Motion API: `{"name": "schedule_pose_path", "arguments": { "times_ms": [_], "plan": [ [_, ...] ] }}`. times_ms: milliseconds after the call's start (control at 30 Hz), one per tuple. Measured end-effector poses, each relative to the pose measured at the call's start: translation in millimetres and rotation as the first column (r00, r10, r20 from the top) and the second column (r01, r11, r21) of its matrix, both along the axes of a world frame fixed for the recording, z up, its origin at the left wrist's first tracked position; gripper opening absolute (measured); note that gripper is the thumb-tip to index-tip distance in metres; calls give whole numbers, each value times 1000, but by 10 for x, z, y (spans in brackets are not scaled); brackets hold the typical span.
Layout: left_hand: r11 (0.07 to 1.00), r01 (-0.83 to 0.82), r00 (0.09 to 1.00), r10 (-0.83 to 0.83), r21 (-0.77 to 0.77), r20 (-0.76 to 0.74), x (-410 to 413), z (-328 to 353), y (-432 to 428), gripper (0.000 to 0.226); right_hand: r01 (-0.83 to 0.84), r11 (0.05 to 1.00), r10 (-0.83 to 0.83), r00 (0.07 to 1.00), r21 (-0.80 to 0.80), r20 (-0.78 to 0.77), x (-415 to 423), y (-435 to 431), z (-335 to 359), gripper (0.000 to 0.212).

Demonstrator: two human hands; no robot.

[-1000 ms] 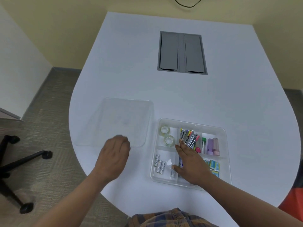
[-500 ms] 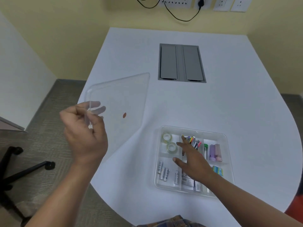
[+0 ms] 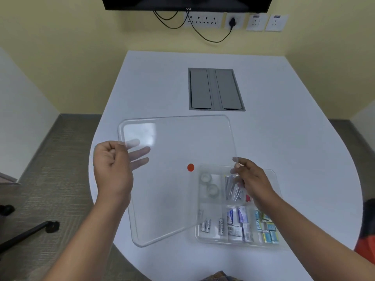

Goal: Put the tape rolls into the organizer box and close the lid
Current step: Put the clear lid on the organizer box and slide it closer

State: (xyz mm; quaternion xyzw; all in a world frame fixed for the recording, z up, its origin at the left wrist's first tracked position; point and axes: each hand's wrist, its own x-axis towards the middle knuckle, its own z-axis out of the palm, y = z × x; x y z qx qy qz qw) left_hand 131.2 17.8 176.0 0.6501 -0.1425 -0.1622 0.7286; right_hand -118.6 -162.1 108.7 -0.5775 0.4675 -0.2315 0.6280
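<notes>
A clear plastic lid (image 3: 174, 147) with a small red dot is held in the air above the white table (image 3: 284, 138). My left hand (image 3: 112, 169) grips its left edge, and my right hand (image 3: 249, 177) pinches its right edge. The clear organizer box (image 3: 279, 199) lies near the table's front edge, and the lid overlaps its left part. Two clear tape rolls (image 3: 209, 184) sit in the box's back-left compartment, seen through the lid. Other compartments hold batteries, pens and small packets.
A grey cable hatch (image 3: 216, 89) is set into the table's middle. Wall sockets (image 3: 205, 20) with black cables and a screen's lower edge are behind the table. A black chair base (image 3: 30, 234) stands on the floor at the left. An orange object (image 3: 365, 248) is at the right edge.
The lid went from lying flat on the table to being lifted by my left hand, then swung right over the box. My right hand left the box's contents and took the lid's right edge.
</notes>
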Motion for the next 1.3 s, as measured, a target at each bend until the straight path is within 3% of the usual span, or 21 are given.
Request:
{"name": "schedule_pose_path", "arguments": {
  "times_ms": [133, 200, 367, 500, 733, 867, 1100, 1300],
  "plan": [
    [993, 119, 975, -119, -12, -189, 68, -118, 17, 14, 124, 991, -128, 988, 47, 85, -131, 95, -18, 21],
    [980, 196, 962, -185, 33, -203, 94, -173, 38, 11, 194, 980, -197, 976, 40, 92, -166, 156, -30, 20],
    [916, 335, 933, -289, 219, -216, 41, -368, 155, 52, 306, 950, -310, 944, 57, 113, -209, 298, -41, 22],
    [863, 408, 906, -344, 297, -245, -10, -583, 311, 37, 366, 930, -367, 930, 39, 9, -246, 366, -29, 27],
    [763, 416, 906, -396, 494, -150, -129, -806, 305, 35, 305, 949, -314, 932, -79, -180, -611, 360, -134, 26],
    [702, 382, 901, -426, 600, -75, -328, -952, 138, 8, 252, 958, -281, 922, -136, -266, -895, 223, -246, 32],
    [594, 361, 846, -533, 719, 16, -850, -1220, -134, 38, 184, 966, -246, 875, -184, -417, -1452, -91, -487, 32],
    [535, 378, 818, -575, 756, -1, -1169, -1422, -400, 38, 179, 966, -247, 851, -188, -463, -1784, -357, -647, 32]
  ]
}}
